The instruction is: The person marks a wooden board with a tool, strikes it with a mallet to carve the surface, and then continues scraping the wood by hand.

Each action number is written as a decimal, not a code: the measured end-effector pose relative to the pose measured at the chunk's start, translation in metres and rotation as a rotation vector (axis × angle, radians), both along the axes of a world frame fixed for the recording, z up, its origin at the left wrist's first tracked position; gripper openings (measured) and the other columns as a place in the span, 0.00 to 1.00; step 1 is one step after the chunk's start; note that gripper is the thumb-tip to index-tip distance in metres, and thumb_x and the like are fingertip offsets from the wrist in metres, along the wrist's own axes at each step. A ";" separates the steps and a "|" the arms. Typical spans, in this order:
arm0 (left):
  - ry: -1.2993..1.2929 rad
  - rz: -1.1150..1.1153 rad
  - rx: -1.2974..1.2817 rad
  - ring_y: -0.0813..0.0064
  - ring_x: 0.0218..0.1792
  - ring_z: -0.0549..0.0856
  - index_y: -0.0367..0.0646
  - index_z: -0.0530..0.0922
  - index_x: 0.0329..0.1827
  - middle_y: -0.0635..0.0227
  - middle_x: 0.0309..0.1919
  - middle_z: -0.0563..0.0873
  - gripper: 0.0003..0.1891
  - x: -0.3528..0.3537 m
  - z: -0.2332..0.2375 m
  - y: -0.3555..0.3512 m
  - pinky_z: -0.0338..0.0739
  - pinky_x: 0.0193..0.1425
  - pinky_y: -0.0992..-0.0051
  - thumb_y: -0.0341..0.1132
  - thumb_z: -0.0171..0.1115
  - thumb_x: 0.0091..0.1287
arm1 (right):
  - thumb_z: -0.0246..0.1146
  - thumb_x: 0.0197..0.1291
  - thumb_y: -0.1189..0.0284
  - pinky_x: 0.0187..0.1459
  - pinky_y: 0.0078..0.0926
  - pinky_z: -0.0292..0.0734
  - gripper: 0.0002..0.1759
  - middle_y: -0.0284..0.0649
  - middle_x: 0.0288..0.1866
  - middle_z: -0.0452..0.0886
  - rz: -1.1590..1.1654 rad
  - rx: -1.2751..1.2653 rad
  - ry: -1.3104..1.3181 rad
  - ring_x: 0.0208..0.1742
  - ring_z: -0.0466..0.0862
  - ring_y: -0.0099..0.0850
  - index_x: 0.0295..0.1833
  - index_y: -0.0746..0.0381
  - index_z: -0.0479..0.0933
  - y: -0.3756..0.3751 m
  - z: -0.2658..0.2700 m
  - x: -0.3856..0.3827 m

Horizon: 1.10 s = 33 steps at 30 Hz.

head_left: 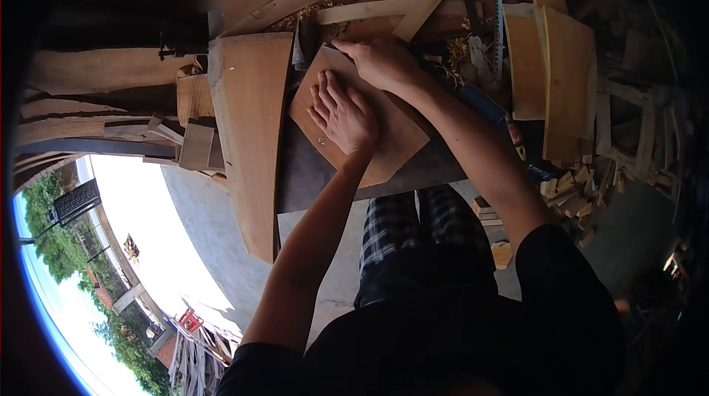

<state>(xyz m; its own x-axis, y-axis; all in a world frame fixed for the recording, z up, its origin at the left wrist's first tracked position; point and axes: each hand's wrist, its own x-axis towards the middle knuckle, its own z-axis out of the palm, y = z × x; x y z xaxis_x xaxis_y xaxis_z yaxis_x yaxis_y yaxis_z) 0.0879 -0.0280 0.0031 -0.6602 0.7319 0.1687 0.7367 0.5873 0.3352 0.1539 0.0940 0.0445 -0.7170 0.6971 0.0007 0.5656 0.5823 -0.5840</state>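
Observation:
A flat, angular wooden board point(399, 141) lies at a slant on the dark bench top point(325, 193) in front of me. My left hand point(343, 115) rests flat on its face, fingers spread. At the board's upper edge, my right hand point(384, 65) is closed round the corner, one finger pointing left; its other fingers are mostly hidden behind the hand. A small shiny spot point(321, 140) shows on the board below my left fingers. Just left of the upper corner is a dark, wedge-shaped tool point(303, 43), partly hidden.
A long, tapering plank point(247, 123) lies left of the board and overhangs the bench. Wood shavings point(456, 52), a toothed saw blade point(498, 19) and upright panels point(569, 78) are to the right. Offcuts point(572, 196) are piled lower right. Wood blocks point(196, 146) sit at left.

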 end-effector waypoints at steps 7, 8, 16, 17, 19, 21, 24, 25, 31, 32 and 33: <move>-0.009 0.015 0.014 0.55 0.80 0.60 0.44 0.61 0.80 0.62 0.78 0.67 0.29 0.004 0.003 0.000 0.47 0.83 0.53 0.45 0.43 0.78 | 0.54 0.68 0.73 0.35 0.49 0.85 0.29 0.54 0.38 0.88 -0.009 -0.046 0.027 0.35 0.89 0.51 0.74 0.44 0.75 -0.003 -0.006 0.006; 0.008 0.010 0.011 0.55 0.80 0.60 0.44 0.61 0.80 0.62 0.78 0.67 0.29 0.003 0.001 0.000 0.47 0.83 0.53 0.45 0.43 0.78 | 0.54 0.68 0.73 0.35 0.49 0.85 0.29 0.54 0.37 0.87 -0.001 0.006 0.012 0.34 0.89 0.51 0.74 0.45 0.74 0.002 -0.007 -0.004; -0.099 0.050 -0.002 0.57 0.83 0.56 0.46 0.63 0.80 0.66 0.81 0.64 0.29 0.003 0.005 -0.001 0.41 0.85 0.49 0.44 0.45 0.77 | 0.55 0.70 0.74 0.38 0.52 0.85 0.30 0.56 0.33 0.86 -0.030 -0.188 -0.199 0.35 0.89 0.52 0.77 0.44 0.71 -0.064 0.046 0.099; -0.104 0.068 0.013 0.57 0.83 0.56 0.46 0.63 0.80 0.66 0.81 0.64 0.29 0.003 0.005 -0.001 0.41 0.85 0.49 0.44 0.45 0.77 | 0.56 0.72 0.73 0.37 0.52 0.84 0.29 0.56 0.32 0.85 -0.055 -0.238 -0.178 0.34 0.88 0.52 0.77 0.43 0.70 -0.076 0.053 0.113; -0.116 0.061 0.008 0.56 0.83 0.56 0.47 0.63 0.80 0.66 0.81 0.64 0.30 0.004 0.007 -0.001 0.41 0.85 0.48 0.44 0.45 0.77 | 0.56 0.73 0.72 0.37 0.52 0.83 0.29 0.56 0.31 0.85 -0.058 -0.222 -0.201 0.34 0.88 0.53 0.78 0.43 0.69 -0.095 0.057 0.139; -0.116 0.067 0.030 0.56 0.83 0.56 0.47 0.63 0.80 0.66 0.81 0.64 0.30 0.003 0.009 0.002 0.41 0.85 0.48 0.44 0.46 0.76 | 0.56 0.75 0.70 0.36 0.51 0.82 0.28 0.56 0.31 0.84 -0.061 -0.214 -0.232 0.33 0.88 0.53 0.78 0.42 0.69 -0.099 0.054 0.159; -0.118 0.058 0.038 0.57 0.83 0.57 0.47 0.63 0.80 0.66 0.81 0.64 0.30 0.004 0.007 -0.002 0.42 0.85 0.46 0.45 0.46 0.76 | 0.57 0.75 0.69 0.36 0.51 0.81 0.28 0.55 0.33 0.84 -0.100 -0.323 -0.117 0.35 0.87 0.53 0.78 0.41 0.67 -0.118 0.051 0.187; -0.109 0.054 0.049 0.57 0.83 0.57 0.47 0.63 0.80 0.66 0.81 0.64 0.31 0.003 0.006 -0.002 0.42 0.85 0.46 0.45 0.47 0.76 | 0.57 0.76 0.69 0.37 0.51 0.81 0.28 0.55 0.34 0.85 -0.121 -0.302 -0.123 0.36 0.88 0.53 0.79 0.42 0.67 -0.126 0.052 0.194; -0.135 0.055 0.086 0.57 0.82 0.58 0.50 0.63 0.81 0.67 0.80 0.65 0.30 0.002 0.004 -0.001 0.43 0.84 0.45 0.48 0.47 0.77 | 0.55 0.77 0.64 0.44 0.53 0.81 0.26 0.55 0.43 0.86 -0.222 -0.219 -0.192 0.44 0.87 0.55 0.78 0.40 0.68 -0.168 0.021 0.227; -0.127 0.043 0.089 0.57 0.82 0.58 0.52 0.63 0.81 0.67 0.80 0.66 0.30 0.001 0.004 -0.002 0.43 0.84 0.45 0.49 0.47 0.77 | 0.54 0.78 0.63 0.47 0.54 0.81 0.26 0.55 0.46 0.86 -0.232 -0.158 -0.138 0.46 0.87 0.56 0.78 0.40 0.67 -0.173 0.022 0.230; -0.118 0.031 0.092 0.57 0.82 0.58 0.53 0.63 0.81 0.67 0.80 0.67 0.30 0.001 0.004 -0.002 0.44 0.84 0.45 0.50 0.47 0.78 | 0.54 0.78 0.63 0.47 0.54 0.81 0.26 0.55 0.46 0.86 -0.240 -0.152 -0.137 0.46 0.87 0.56 0.78 0.40 0.67 -0.176 0.022 0.234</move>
